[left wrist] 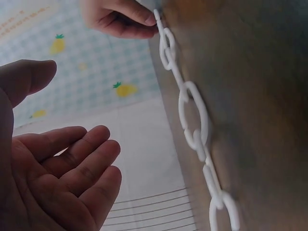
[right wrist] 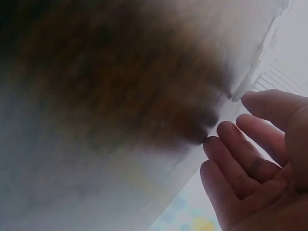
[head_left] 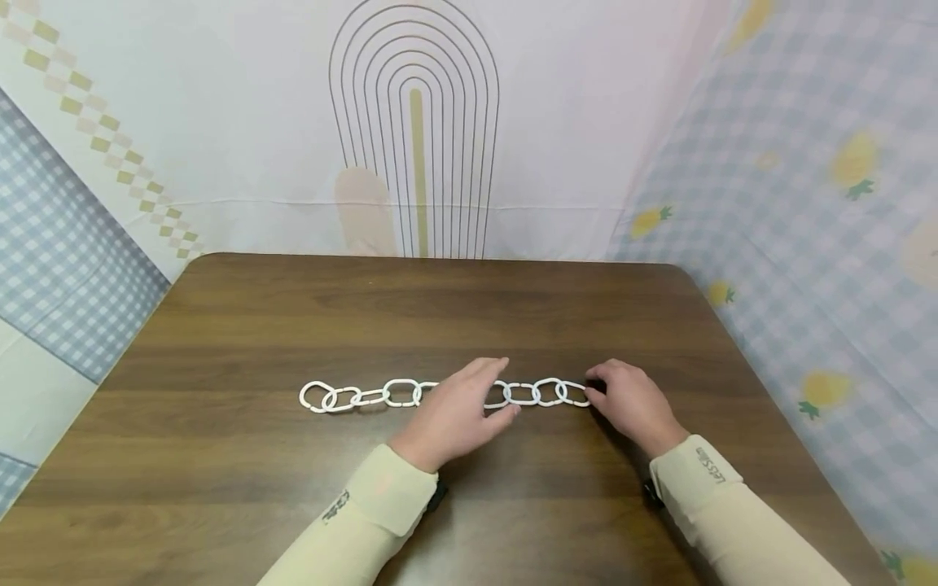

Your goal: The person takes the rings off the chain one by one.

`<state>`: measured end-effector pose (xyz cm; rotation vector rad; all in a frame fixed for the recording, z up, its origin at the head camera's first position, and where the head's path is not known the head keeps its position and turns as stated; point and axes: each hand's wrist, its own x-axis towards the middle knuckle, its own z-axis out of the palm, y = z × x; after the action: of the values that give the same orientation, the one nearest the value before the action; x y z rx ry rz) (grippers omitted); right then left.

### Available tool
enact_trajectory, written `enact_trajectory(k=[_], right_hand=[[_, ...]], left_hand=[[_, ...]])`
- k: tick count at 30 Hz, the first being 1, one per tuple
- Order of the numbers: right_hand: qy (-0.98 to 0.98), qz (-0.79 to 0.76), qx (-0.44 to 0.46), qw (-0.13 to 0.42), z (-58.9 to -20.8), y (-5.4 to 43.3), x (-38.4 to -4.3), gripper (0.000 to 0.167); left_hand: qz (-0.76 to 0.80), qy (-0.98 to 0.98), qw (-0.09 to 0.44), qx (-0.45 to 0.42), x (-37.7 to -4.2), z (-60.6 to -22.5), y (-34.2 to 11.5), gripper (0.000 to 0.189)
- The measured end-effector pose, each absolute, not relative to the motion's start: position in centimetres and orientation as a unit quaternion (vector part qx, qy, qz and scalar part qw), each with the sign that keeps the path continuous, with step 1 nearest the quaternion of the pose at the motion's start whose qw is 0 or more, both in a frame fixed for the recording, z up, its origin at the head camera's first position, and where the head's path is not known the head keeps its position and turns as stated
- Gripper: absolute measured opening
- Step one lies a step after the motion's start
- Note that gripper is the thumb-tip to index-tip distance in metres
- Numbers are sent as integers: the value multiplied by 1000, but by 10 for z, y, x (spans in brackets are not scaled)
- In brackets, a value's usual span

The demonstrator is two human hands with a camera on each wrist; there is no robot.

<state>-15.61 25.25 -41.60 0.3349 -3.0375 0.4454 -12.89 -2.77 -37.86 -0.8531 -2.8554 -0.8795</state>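
A chain of white plastic links lies stretched from left to right across the wooden table. Over its middle is my left hand, thumb apart from the fingers, covering a few links from the head view. The left wrist view shows that palm with nothing in it, beside the chain. At the chain's right end is my right hand, its thumb by the last link. In the right wrist view its fingers are relaxed and spaced from the thumb, whose tip is at the link's end.
Behind the table hangs a pale cloth printed with arches. A blue checked cloth with pineapples hangs along the right side, and another checked cloth is at the left.
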Motion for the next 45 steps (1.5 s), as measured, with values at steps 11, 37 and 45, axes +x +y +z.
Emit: enact_trajectory(k=[11, 37, 45], right_hand=[[-982, 146, 113, 35, -418, 251, -158, 13], [-978, 156, 138, 2, -418, 249, -168, 6], [-979, 154, 137, 9, -418, 250, -167, 4]], left_hand=[[-249, -927, 2, -281, -132, -382, -9, 62], [-205, -937, -26, -281, -149, -403, 21, 57], [-181, -943, -34, -276, -154, -405, 29, 53]])
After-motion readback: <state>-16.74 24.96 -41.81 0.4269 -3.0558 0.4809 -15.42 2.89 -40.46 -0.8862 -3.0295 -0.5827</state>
